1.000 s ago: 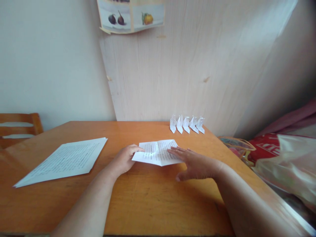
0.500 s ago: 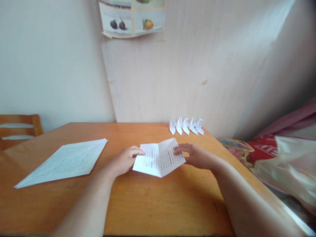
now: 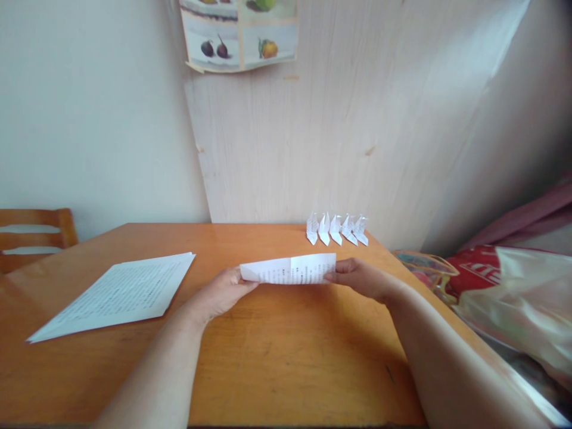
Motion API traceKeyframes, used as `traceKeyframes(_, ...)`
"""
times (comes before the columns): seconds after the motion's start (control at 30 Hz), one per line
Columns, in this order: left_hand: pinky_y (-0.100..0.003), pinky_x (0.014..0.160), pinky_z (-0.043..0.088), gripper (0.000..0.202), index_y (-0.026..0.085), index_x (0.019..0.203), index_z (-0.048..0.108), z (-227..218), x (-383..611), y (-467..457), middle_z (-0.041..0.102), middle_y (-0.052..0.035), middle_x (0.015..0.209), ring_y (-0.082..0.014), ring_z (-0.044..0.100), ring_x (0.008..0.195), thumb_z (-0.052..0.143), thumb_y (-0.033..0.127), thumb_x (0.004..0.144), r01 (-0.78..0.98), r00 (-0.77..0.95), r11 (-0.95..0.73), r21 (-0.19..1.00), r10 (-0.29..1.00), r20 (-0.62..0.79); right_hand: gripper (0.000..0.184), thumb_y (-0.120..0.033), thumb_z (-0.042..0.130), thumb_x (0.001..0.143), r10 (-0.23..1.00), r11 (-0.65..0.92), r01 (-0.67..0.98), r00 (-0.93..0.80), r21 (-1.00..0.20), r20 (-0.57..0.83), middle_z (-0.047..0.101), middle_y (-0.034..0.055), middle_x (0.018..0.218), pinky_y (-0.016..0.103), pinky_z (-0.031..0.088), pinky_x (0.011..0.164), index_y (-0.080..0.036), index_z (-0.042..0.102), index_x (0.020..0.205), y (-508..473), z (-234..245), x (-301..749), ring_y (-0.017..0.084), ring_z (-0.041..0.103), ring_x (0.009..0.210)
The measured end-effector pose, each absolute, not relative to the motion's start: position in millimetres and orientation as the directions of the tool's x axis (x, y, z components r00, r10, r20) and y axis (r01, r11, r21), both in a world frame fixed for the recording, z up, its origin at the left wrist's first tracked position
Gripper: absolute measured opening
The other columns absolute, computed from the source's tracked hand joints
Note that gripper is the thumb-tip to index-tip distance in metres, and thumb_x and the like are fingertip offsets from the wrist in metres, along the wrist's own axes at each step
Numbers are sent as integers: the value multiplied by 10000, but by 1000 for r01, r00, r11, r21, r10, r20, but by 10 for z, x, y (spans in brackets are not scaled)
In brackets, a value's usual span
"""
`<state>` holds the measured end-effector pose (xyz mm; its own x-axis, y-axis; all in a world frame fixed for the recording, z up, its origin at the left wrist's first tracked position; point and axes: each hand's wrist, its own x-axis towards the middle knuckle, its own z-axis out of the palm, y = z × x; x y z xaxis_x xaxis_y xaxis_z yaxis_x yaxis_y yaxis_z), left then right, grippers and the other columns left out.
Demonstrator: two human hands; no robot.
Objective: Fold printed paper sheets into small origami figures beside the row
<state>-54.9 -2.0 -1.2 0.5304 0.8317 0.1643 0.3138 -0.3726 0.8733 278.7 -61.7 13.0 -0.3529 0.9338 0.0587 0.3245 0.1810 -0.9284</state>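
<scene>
A creased sheet of printed paper (image 3: pixel 289 269) is held up off the orange wooden table (image 3: pixel 277 357), its face tipped away from me so that it shows as a narrow band. My left hand (image 3: pixel 218 293) pinches the sheet's left end. My right hand (image 3: pixel 360 277) pinches its right end. Both hands hover a little above the table top, in its middle.
A stack of printed sheets (image 3: pixel 118 292) lies flat at the left. Several small folded paper figures (image 3: pixel 337 229) stand in a row at the table's back edge by the wooden panel. A chair back (image 3: pixel 33 235) is at far left; plastic bags (image 3: pixel 504 292) sit beyond the right edge.
The sheet lay flat under both hands a second ago; both hands have gripped its ends and lifted its near edge, so it now stands tilted above the table.
</scene>
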Motion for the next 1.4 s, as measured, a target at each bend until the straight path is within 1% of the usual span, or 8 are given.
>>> traceKeyframes(0.17, -462, 1088, 425, 343, 216, 1100, 752, 32, -527, -41, 761, -64, 1124, -288, 631, 1194, 652, 421, 844, 321, 505, -344, 882, 850, 148, 312, -498, 672, 852, 952, 189, 289, -287, -939, 103, 756, 34, 1092, 462, 424, 1062, -269, 774, 1038, -593, 152, 2762, 285, 605, 1191)
traceKeyframes(0.3, -444, 1097, 413, 345, 197, 1101, 741, 53, -530, -71, 749, -65, 1160, -279, 628, 1199, 627, 417, 860, 343, 464, -340, 876, 872, 157, 330, -506, 614, 876, 973, 200, 343, -183, -918, 144, 744, 37, 1061, 389, 474, 923, -247, 751, 1029, -601, 179, 2712, 247, 634, 1018)
traceKeyframes(0.57, -388, 880, 499, 386, 162, 1179, 635, 43, -518, -101, 735, -100, 1121, -258, 674, 990, 641, 325, 829, 337, 448, -218, 916, 893, 48, 283, -464, 592, 849, 993, 116, 402, -30, -908, 113, 623, 13, 761, 285, 401, 643, -189, 650, 878, -483, 1, 2679, 168, 528, 702)
traceKeyframes(0.7, -381, 913, 475, 389, 164, 1210, 570, 59, -533, -112, 723, -92, 1110, -226, 665, 957, 632, 310, 855, 275, 492, -210, 938, 869, 51, 288, -487, 595, 827, 993, 105, 388, 7, -915, 117, 556, -14, 696, 275, 385, 609, -199, 598, 845, -440, -63, 2681, 152, 491, 646)
traceKeyframes(0.83, -368, 965, 446, 364, 173, 1206, 545, 68, -550, -106, 701, -82, 1132, -214, 645, 1015, 617, 303, 874, 209, 530, -226, 951, 844, 84, 316, -518, 599, 816, 994, 82, 418, 28, -905, 103, 577, 1, 691, 279, 395, 593, -203, 598, 830, -442, -41, 2688, 164, 515, 648)
traceKeyframes(1.03, -280, 655, 417, 347, 168, 1193, 534, 83, -543, -136, 663, -20, 888, -150, 544, 696, 575, 313, 881, 322, 500, -274, 906, 862, 83, 292, -500, 590, 825, 998, 38, 436, 29, -899, 56, 591, 6, 674, 286, 405, 582, -209, 575, 796, -434, -40, 2689, 168, 533, 635)
traceKeyframes(1.2, -288, 625, 407, 386, 157, 1229, 497, 29, -525, -127, 648, -10, 833, -135, 496, 617, 556, 295, 873, 371, 475, -240, 897, 879, 39, 228, -416, 634, 806, 1000, -7, 455, 8, -890, -4, 614, 17, 704, 285, 397, 575, -204, 558, 768, -499, 1, 2660, 164, 544, 636)
traceKeyframes(1.4, -314, 701, 440, 414, 156, 1256, 475, 8, -542, -85, 666, -18, 868, -130, 536, 613, 564, 318, 886, 352, 397, -248, 902, 913, 96, 404, -362, 689, 760, 990, -125, 431, -3, -894, -140, 714, 72, 995, 305, 414, 666, -212, 659, 1134, -555, 126, 2771, 202, 631, 828)
